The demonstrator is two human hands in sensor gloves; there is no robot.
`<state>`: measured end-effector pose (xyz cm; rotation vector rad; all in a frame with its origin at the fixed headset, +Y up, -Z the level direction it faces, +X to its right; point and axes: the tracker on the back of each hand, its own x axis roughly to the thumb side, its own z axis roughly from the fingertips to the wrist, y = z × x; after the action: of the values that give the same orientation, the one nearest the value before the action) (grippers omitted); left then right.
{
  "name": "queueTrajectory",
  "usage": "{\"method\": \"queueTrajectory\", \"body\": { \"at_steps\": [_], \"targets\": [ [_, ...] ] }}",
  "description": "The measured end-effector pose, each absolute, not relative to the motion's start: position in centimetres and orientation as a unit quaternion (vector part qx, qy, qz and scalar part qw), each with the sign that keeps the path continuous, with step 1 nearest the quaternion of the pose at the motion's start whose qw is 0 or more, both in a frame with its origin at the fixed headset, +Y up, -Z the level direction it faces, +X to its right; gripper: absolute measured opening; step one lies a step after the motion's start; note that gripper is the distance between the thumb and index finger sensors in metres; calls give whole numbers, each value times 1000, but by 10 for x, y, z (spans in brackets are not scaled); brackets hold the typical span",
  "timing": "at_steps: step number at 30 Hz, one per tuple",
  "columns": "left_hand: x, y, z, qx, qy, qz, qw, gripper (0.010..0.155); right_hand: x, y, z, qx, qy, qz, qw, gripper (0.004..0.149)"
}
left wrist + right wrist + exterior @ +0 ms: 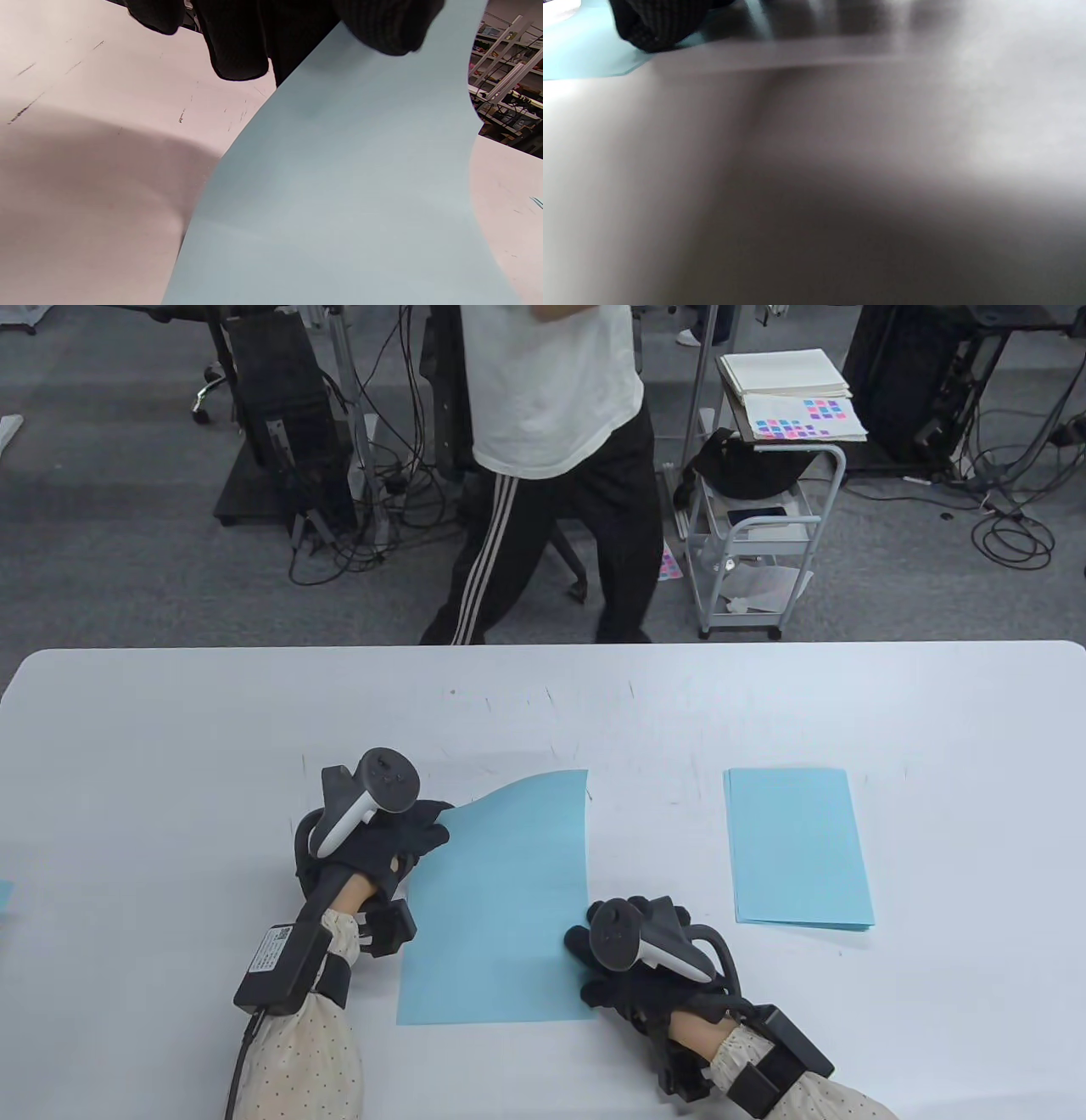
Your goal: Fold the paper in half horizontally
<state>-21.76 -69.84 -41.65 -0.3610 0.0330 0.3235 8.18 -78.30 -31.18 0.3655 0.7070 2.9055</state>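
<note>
A light blue paper sheet (501,899) lies on the white table (170,746) in front of me. My left hand (399,836) grips its far left corner and lifts it, so the left side curls up off the table. In the left wrist view the gloved fingers (237,46) pinch the raised sheet (339,190) at the top. My right hand (619,959) presses on the sheet's near right edge. In the right wrist view a gloved finger (653,25) rests on the paper's corner (581,59).
A stack of light blue sheets (797,848) lies to the right on the table. A person in a white shirt (551,458) stands beyond the far table edge. A small cart (755,526) stands behind at the right.
</note>
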Motion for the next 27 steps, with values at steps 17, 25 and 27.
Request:
{"method": "queueTrajectory", "body": {
  "at_steps": [17, 25, 27],
  "targets": [
    [-239, -716, -363, -183, 17, 145, 972, 45, 83, -784, -312, 115, 241, 961, 75, 67],
    [-243, -734, -340, -182, 15, 141, 973, 45, 83, -784, -312, 114, 242, 960, 79, 67],
    [-244, -739, -335, -183, 13, 135, 974, 46, 84, -785, -312, 115, 242, 960, 79, 67]
  ]
}}
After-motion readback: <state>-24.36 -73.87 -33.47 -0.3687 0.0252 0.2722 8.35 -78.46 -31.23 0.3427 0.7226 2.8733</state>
